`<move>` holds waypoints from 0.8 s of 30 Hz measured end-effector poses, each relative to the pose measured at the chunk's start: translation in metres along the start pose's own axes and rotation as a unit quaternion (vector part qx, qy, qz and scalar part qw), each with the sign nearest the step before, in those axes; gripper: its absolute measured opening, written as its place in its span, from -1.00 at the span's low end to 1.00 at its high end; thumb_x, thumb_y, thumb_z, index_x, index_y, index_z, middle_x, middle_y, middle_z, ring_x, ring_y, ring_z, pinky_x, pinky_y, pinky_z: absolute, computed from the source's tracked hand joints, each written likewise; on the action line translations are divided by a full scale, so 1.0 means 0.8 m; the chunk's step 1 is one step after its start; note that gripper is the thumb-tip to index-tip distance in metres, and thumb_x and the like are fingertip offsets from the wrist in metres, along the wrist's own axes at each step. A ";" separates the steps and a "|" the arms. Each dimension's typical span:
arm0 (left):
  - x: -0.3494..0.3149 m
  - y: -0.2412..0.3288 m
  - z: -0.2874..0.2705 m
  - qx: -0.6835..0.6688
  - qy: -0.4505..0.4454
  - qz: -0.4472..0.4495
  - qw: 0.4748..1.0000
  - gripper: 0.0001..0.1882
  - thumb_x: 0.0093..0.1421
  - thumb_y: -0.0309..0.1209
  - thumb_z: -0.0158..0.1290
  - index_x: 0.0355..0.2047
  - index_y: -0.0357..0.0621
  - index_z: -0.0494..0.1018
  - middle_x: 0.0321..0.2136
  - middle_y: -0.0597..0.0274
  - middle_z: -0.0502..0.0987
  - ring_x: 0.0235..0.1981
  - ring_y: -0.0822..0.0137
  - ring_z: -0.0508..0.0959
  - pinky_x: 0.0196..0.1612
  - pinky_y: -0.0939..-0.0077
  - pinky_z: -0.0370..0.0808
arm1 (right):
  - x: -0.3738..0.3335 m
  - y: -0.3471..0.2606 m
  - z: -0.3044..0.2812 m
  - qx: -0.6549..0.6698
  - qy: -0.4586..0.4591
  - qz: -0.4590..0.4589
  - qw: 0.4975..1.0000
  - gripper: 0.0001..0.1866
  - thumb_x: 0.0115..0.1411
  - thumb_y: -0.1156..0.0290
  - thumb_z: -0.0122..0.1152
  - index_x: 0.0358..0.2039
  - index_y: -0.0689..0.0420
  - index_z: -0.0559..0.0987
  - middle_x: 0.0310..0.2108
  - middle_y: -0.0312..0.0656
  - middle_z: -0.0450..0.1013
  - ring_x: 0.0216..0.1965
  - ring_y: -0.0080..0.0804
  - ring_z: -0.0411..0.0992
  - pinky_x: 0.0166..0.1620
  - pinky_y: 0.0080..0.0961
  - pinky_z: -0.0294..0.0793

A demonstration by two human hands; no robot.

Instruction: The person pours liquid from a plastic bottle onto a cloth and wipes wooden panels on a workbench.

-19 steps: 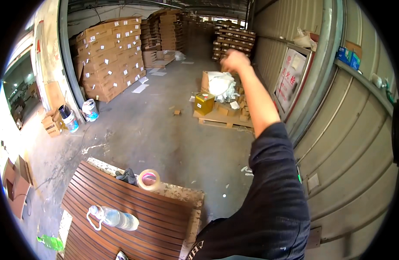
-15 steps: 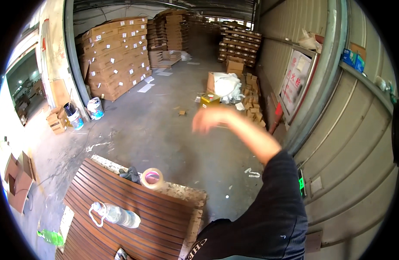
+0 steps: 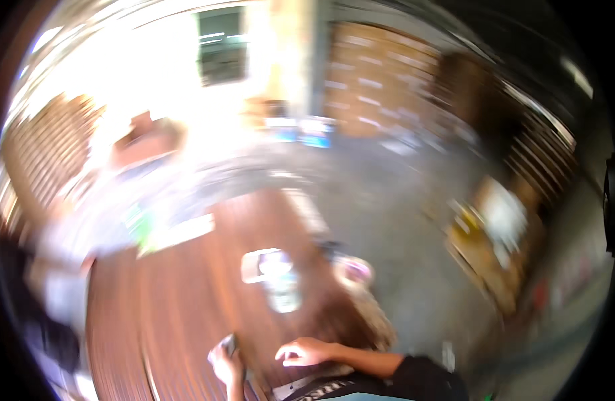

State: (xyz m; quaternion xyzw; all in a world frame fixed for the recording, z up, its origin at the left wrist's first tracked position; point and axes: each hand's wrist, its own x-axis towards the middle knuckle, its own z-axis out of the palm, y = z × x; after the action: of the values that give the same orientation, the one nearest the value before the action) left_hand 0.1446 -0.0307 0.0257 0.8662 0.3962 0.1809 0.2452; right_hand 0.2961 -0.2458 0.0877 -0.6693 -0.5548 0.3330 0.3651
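Observation:
My left hand [image 3: 227,365] is closed around a small grey object [image 3: 228,343] above the near part of the brown slatted tabletop [image 3: 187,281]; blur hides what kind it is. To its right, my right hand [image 3: 306,351] hovers low over the near edge, fingers loosely bent and apart, with nothing visible in them. Beyond both hands a clear plastic bottle with a handle [image 3: 282,291] stands or lies on the tabletop. A roll of tape [image 3: 356,269] sits at the right edge, beside a dark, smeared item [image 3: 329,250].
A blurred person in dark clothing [image 3: 53,341] is at the left edge. A green bottle [image 3: 139,226] is past the tabletop's far left corner. Stacked cartons [image 3: 377,83], buckets [image 3: 317,131], a yellow tin [image 3: 466,224] and a white bundle [image 3: 504,212] stand farther off.
The view has swung left, smearing the picture. My right arm has come down from its raised reach to the near tabletop edge. My left hand has come into view with the grey object.

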 end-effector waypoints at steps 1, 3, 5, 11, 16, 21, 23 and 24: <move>0.009 0.059 -0.022 -0.004 -0.034 -0.062 0.998 -0.57 0.03 -0.16 0.13 -0.14 -0.12 0.46 -0.07 0.03 0.47 -0.02 0.02 0.45 -0.04 0.12 0.44 | 0.014 0.001 -0.004 -0.023 0.026 0.015 0.999 -0.69 0.16 0.21 0.19 -0.11 0.03 0.55 -0.34 -0.16 0.57 -0.34 -0.23 0.54 -0.26 -0.32 0.50; 0.027 0.039 0.022 0.041 -0.010 -0.048 0.998 -0.56 0.04 -0.10 0.10 -0.15 -0.11 0.45 -0.11 -0.02 0.49 -0.15 -0.02 0.53 -0.12 0.11 0.48 | 0.055 0.002 0.000 -0.078 0.085 -0.015 0.993 -0.77 0.14 0.24 0.21 -0.20 -0.01 0.59 -0.39 -0.17 0.57 -0.40 -0.26 0.55 -0.32 -0.36 0.52; 0.026 0.029 0.034 0.043 0.008 0.001 0.999 -0.59 0.08 -0.12 0.09 -0.17 -0.12 0.40 -0.20 0.01 0.50 -0.25 -0.01 0.56 -0.20 0.15 0.51 | 0.100 0.028 0.003 -0.124 0.163 -0.059 0.977 -0.85 0.11 0.28 0.23 -0.31 -0.01 0.61 -0.47 -0.18 0.55 -0.46 -0.25 0.54 -0.37 -0.37 0.52; -0.060 0.002 0.002 0.050 0.031 0.038 0.998 -0.67 0.15 -0.12 0.06 -0.21 -0.05 0.37 -0.29 0.10 0.49 -0.28 0.03 0.55 -0.25 0.14 0.51 | 0.139 0.088 0.049 -0.188 0.242 -0.092 0.948 -0.94 0.03 0.37 0.23 -0.45 0.00 0.55 -0.60 -0.22 0.47 -0.55 -0.20 0.48 -0.44 -0.28 0.46; -0.025 0.007 0.021 0.049 0.025 0.029 0.998 -0.68 0.16 -0.12 0.05 -0.23 -0.06 0.37 -0.27 0.07 0.50 -0.27 -0.02 0.56 -0.30 0.11 0.52 | 0.134 0.084 0.045 -0.178 0.247 -0.133 0.943 -0.93 0.02 0.39 0.23 -0.44 0.01 0.53 -0.60 -0.20 0.47 -0.53 -0.16 0.48 -0.43 -0.26 0.47; 0.011 0.026 0.028 0.036 0.036 0.029 0.998 -0.70 0.16 -0.13 0.04 -0.27 -0.07 0.39 -0.29 0.08 0.51 -0.28 -0.02 0.56 -0.29 0.12 0.52 | 0.138 0.092 0.037 -0.186 0.249 -0.090 0.946 -0.88 0.03 0.41 0.22 -0.40 0.04 0.46 -0.60 -0.19 0.47 -0.52 -0.12 0.48 -0.42 -0.23 0.47; 0.003 0.028 0.028 0.061 0.060 0.108 0.990 -0.74 0.14 -0.16 0.05 -0.29 -0.04 0.41 -0.35 0.10 0.51 -0.34 0.03 0.57 -0.35 0.16 0.53 | 0.146 0.098 0.025 -0.188 0.264 -0.099 0.941 -0.88 0.05 0.40 0.20 -0.42 0.05 0.43 -0.61 -0.19 0.45 -0.52 -0.10 0.47 -0.43 -0.21 0.46; -0.024 0.027 0.028 0.050 0.102 0.160 0.981 -0.77 0.13 -0.18 0.04 -0.34 -0.04 0.41 -0.46 0.11 0.51 -0.48 0.08 0.57 -0.49 0.19 0.52 | 0.133 0.091 0.022 -0.174 0.270 -0.107 0.941 -0.88 0.06 0.40 0.19 -0.42 0.05 0.43 -0.61 -0.19 0.43 -0.52 -0.09 0.46 -0.43 -0.19 0.45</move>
State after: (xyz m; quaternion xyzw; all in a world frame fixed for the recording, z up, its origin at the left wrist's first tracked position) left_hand 0.1569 -0.0638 0.0175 0.9064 0.2840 0.2853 0.1282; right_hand 0.3347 -0.1474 0.0114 -0.7238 -0.5530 -0.0032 0.4126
